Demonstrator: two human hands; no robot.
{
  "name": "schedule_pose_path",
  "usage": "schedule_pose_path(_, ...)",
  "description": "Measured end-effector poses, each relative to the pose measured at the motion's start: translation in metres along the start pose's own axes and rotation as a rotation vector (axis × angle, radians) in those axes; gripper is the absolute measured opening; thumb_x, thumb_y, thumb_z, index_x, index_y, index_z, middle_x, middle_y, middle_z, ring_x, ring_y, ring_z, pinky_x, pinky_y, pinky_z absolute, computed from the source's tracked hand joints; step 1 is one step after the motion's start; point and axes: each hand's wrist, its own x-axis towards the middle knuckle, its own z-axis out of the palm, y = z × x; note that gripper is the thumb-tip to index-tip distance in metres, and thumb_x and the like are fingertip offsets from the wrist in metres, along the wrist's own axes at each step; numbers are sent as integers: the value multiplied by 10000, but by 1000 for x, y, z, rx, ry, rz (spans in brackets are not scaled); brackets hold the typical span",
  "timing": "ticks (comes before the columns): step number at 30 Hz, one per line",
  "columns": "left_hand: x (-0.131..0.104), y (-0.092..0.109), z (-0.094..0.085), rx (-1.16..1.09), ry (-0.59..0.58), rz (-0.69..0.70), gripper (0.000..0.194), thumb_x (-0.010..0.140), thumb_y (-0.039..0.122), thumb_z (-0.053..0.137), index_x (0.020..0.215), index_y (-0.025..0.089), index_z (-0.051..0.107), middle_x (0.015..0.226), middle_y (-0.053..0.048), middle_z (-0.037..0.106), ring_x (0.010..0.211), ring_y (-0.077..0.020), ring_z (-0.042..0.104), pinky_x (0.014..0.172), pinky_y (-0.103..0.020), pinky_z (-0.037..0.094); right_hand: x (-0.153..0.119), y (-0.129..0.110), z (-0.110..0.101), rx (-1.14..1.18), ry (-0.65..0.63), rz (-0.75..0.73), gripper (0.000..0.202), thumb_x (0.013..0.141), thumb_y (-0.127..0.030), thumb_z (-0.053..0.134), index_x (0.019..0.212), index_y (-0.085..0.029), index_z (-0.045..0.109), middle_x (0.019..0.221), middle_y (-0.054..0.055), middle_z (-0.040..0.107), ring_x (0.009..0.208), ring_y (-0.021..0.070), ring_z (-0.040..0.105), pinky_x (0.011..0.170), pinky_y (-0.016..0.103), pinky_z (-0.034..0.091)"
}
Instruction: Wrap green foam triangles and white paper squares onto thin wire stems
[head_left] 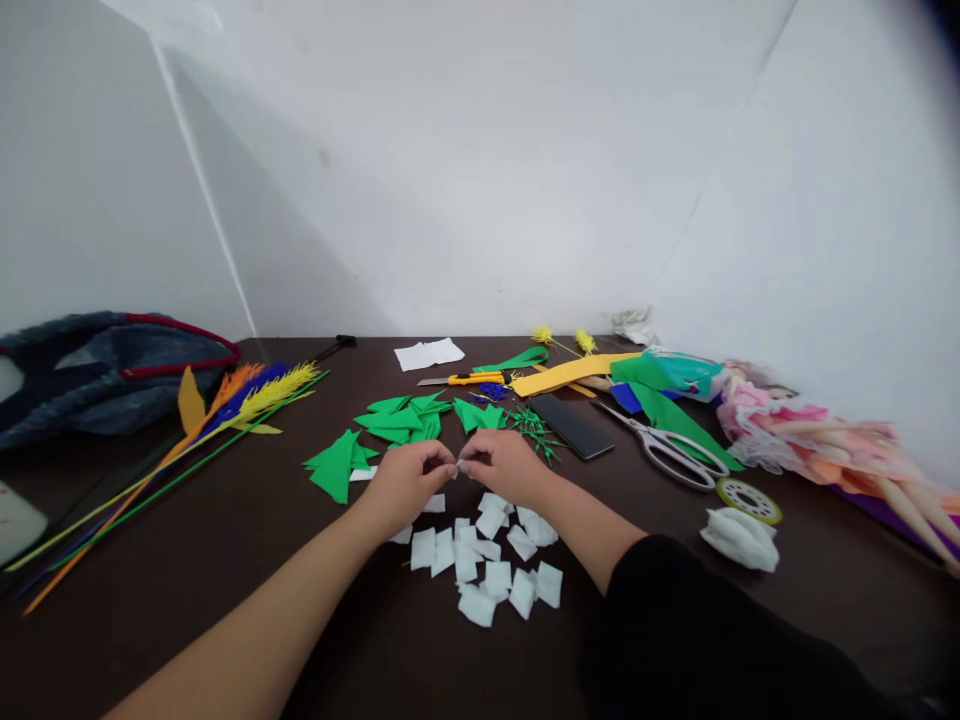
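My left hand (411, 480) and my right hand (504, 465) meet over the dark table, thumbs and fingertips pinched on a tiny white piece (457, 469). Its shape is mostly hidden by the fingers. Below the hands lie several small white squares (466, 550), some overlapping. Green cut pieces (405, 420) are spread just beyond my left hand, with another green pile (339, 465) to its left. Thin green twisted strips (536, 430) lie beyond my right hand, beside a dark phone (574, 428).
Scissors (664, 445), a tape roll (748, 501), a white wad (741, 540) and a doll (817, 425) lie at the right. A yellow cutter (472, 379) lies at the back. Colourful paper stems (172, 460) and a denim item (112, 370) are at the left.
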Motion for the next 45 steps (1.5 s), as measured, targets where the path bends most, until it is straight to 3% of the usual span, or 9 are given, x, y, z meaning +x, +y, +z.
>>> schedule_pose_path(3, 0, 3, 4, -144, 24, -70, 122, 685, 271, 522, 686, 173, 595, 576, 14, 583, 560, -139, 514, 526, -239, 366, -1, 0, 1, 90, 39, 29, 25, 712, -168, 587, 721, -184, 603, 655, -11, 575, 601, 107, 504, 566, 222, 378)
schedule_pose_path(7, -1, 6, 8, -408, 30, -144, 112, 683, 271, 538, 673, 160, 555, 608, 4, 595, 569, -133, 547, 563, -247, 424, -1, -1, 3, 277, 93, 104, 160, 692, -198, 605, 841, -187, 547, 639, -29, 548, 552, 99, 496, 533, 217, 391)
schedule_pose_path(13, -4, 7, 9, -654, -19, -153, 136, 708, 284, 556, 694, 149, 570, 673, -4, 612, 614, -108, 555, 616, -236, 451, -4, -5, 1, 187, 132, 81, 63, 684, -197, 603, 660, -177, 548, 609, -19, 541, 553, 104, 478, 520, 218, 369)
schedule_pose_path(24, -1, -1, 12, -680, 17, -193, 152, 715, 283, 570, 737, 142, 621, 640, -12, 623, 607, -108, 583, 602, -217, 456, -6, -5, 1, 183, 128, -6, 72, 667, -178, 616, 738, -171, 613, 696, 12, 581, 586, 106, 526, 553, 224, 433)
schedule_pose_path(33, -2, 6, 10, -673, 39, -225, 99, 696, 234, 545, 696, 142, 579, 650, -7, 621, 555, -97, 577, 572, -216, 472, -6, -5, 4, 133, 168, -35, 45, 673, -172, 606, 717, -178, 615, 686, 14, 595, 585, 106, 534, 550, 216, 436)
schedule_pose_path(45, 1, 0, 10, -351, 98, -70, 113, 666, 185, 455, 640, 172, 564, 566, 9, 608, 510, -118, 545, 502, -221, 422, -4, -9, 6, 104, 171, 111, 96, 645, -126, 522, 610, -181, 592, 575, -7, 584, 525, 111, 494, 516, 217, 383)
